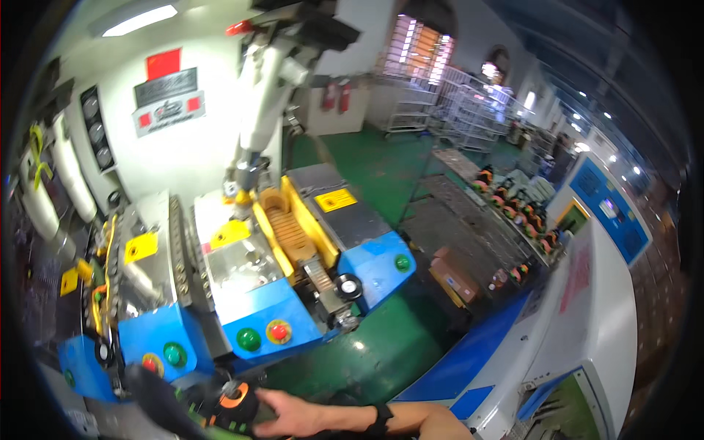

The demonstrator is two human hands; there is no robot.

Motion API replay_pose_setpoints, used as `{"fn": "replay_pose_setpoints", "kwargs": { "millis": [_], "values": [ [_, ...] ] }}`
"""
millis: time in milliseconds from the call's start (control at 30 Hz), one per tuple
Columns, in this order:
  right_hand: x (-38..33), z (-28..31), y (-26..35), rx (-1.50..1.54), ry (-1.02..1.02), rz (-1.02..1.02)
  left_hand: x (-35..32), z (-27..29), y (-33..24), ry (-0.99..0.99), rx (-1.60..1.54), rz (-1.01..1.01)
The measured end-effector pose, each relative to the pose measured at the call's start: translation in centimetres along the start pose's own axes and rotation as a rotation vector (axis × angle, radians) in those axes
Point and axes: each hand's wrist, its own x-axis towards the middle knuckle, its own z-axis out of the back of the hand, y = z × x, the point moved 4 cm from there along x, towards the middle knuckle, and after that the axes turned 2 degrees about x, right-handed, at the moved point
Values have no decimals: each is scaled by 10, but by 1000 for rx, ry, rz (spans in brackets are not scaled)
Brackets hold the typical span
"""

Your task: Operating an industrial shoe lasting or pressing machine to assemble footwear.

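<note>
At the bottom edge my right hand [290, 415] is closed around the end of a dark shoe [238, 405] with an orange collar and green patches. A metal piece shows inside the orange opening. A dark rounded shape [158, 400] rises at the shoe's left side, blurred; I cannot tell whether it is part of it. My right forearm, with a black wristband [381, 419], comes in from the lower right. My left hand is not in view. Just beyond the shoe stand the machine's blue front panels [264, 315], with a green button [248, 339] and a red button [279, 331].
A brown ribbed cradle [290, 231] sits between yellow side plates. Above it hangs a white press arm [264, 95]. To the right is a bench [455, 220] with several colourful shoes [513, 209] and a brown box [453, 277]. A white-and-blue machine [543, 345] stands close on my right.
</note>
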Motion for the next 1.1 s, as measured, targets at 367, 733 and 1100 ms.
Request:
{"fn": "replay_pose_setpoints", "kwargs": {
  "millis": [367, 733, 1100],
  "values": [
    [-66, 163, 17, 610, -611, 176, 21, -63, 11, 30, 1115, 493],
    [89, 429, 5, 466, -599, -400, 26, -94, 101, -106, 1316, 730],
    [231, 437, 25, -840, -627, -312, -2, -88, 109, -398, 1187, 774]
  ]
}}
